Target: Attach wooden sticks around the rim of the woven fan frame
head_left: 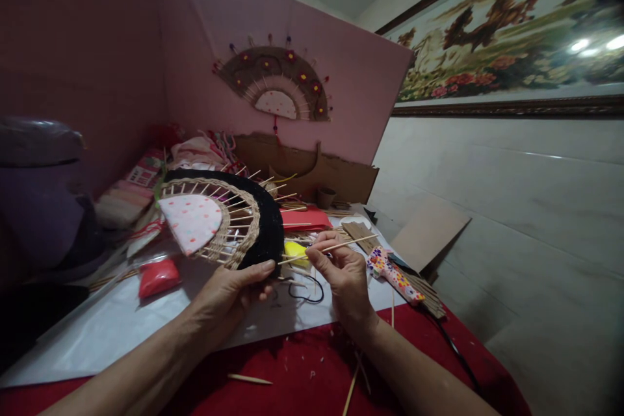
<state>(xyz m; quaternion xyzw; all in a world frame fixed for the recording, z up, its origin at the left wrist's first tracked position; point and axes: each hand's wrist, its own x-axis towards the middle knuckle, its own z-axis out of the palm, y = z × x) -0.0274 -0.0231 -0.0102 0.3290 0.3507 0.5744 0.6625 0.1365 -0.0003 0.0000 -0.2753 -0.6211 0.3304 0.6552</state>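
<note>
A handmade fan [267, 224] with a black outer band, woven twine, thin wooden ribs and a dotted half-round centre is tilted above the table. My left hand [229, 296] grips its lower right end, thumb on top of the black band. Several rib tips stick out past the band's outer edge. My right hand [344, 276] pinches a thin wooden stick [355, 242] between thumb and forefinger, just right of the band. One end of that stick points at the fan's edge; whether it touches cannot be made out. A yellow packet [295, 251] lies behind, between the hands.
White paper [112, 331] covers part of the red tablecloth [292, 396]. A red packet [158, 278] lies left, a flower-patterned glue gun-like object [396, 273] right. Loose sticks [350, 393] lie in front. Another fan [277, 81] hangs on a pink board behind.
</note>
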